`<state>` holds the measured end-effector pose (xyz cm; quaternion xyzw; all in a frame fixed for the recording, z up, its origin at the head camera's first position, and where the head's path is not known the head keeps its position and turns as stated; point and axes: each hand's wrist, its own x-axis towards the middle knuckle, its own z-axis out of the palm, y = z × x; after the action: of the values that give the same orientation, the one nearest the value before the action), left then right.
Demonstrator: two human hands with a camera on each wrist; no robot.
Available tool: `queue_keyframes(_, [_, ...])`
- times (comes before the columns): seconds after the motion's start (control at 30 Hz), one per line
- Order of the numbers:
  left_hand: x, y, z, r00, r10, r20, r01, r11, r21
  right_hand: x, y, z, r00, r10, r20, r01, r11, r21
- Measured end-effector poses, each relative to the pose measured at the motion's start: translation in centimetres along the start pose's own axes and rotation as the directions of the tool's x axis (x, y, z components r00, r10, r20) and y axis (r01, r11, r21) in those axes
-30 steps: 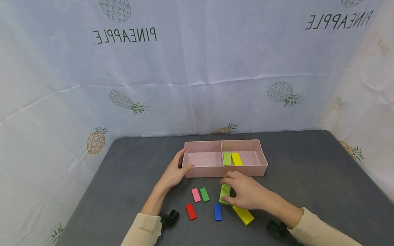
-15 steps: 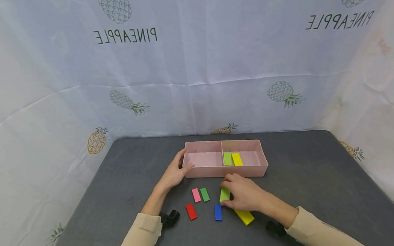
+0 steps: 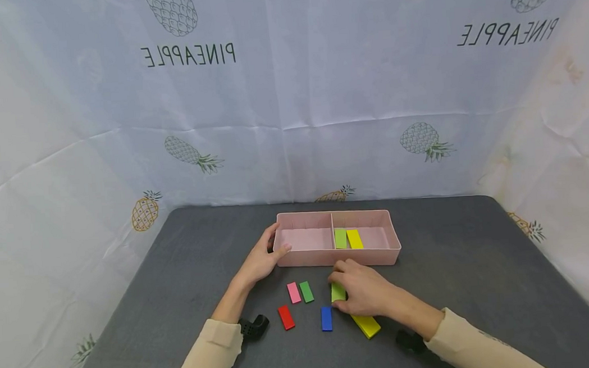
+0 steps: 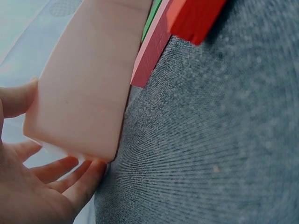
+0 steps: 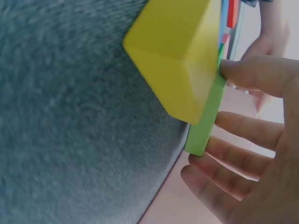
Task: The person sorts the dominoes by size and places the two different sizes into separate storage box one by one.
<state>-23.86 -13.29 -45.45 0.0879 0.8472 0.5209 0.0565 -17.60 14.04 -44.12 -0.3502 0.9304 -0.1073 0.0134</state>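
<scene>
My left hand (image 3: 260, 259) grips the left end of a pink two-compartment box (image 3: 304, 257). In the left wrist view its thumb lies at the rim and its fingers (image 4: 86, 182) bend around the end wall. In front of the box, my right hand (image 3: 364, 286) pinches a light green block (image 3: 337, 292) between thumb and fingers. The right wrist view shows that light green block (image 5: 205, 121) low at the table, thumb at one end. A larger yellow block (image 3: 367, 326) lies just under the right hand, partly covered by it. A blue block (image 3: 326, 319) lies to the left.
Inside the box's right compartment are a light green block (image 3: 340, 238) and a yellow block (image 3: 354, 239). Pink (image 3: 293, 292), green (image 3: 306, 291) and red (image 3: 286, 317) blocks lie on the dark grey table (image 3: 216, 228) between the hands. A patterned white cloth (image 3: 289, 94) hangs behind.
My right hand has settled lower over the light green block, its fingers closing in and covering more of it. The block has shifted slightly right. The left hand stays on the box.
</scene>
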Motion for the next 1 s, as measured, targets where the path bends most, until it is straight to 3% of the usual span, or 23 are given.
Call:
queue_keyframes(0.43, [0.0,0.0,0.0,1.0,0.003,0.005,-0.003,1.0,-0.006,-1.4,0.2,-1.6,1.0,-0.007,-0.019,0.008,0.998,0.055])
queue_keyframes(1.0, [0.2,-0.3,-0.1,1.0,0.004,0.02,-0.004,1.0,-0.016,-2.6,0.5,-4.7,0.994,0.012,-0.105,0.002,0.991,0.133])
